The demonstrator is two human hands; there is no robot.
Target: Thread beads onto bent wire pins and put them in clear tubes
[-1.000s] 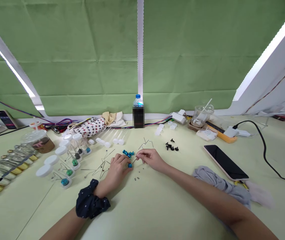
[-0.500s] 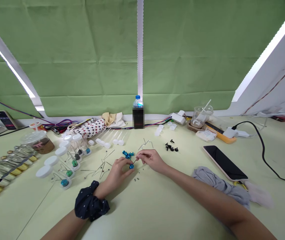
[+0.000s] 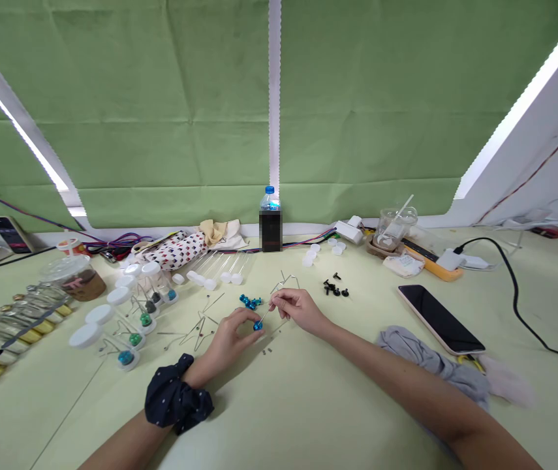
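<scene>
Between thumb and forefinger, my left hand (image 3: pixel 232 336) pinches a small shiny blue metal piece (image 3: pixel 258 325) just above the table. My right hand (image 3: pixel 299 310) is closed on a thin metal rod (image 3: pixel 265 315), whose lower end meets the blue piece; whether it sits inside a hole is too small to tell. More blue metal pieces (image 3: pixel 250 301) lie in a small pile just beyond my left fingertips. Tiny grey bits (image 3: pixel 267 352) are scattered on the table below the hands. Bent metal wires (image 3: pixel 200 329) lie left of my left hand, others (image 3: pixel 286 282) behind my right.
Several black pieces (image 3: pixel 336 290) lie to the right. At left stand clear tubes with white caps (image 3: pixel 100 314) and a row of glass bottles (image 3: pixel 19 320). A phone (image 3: pixel 440 318) and grey cloth (image 3: pixel 425 356) lie right of my forearm. A water bottle (image 3: pixel 270 199) stands behind.
My right hand has shifted slightly right and up, and the rod now shows more of its length and stands at a steeper angle. My left hand still holds the blue piece.
</scene>
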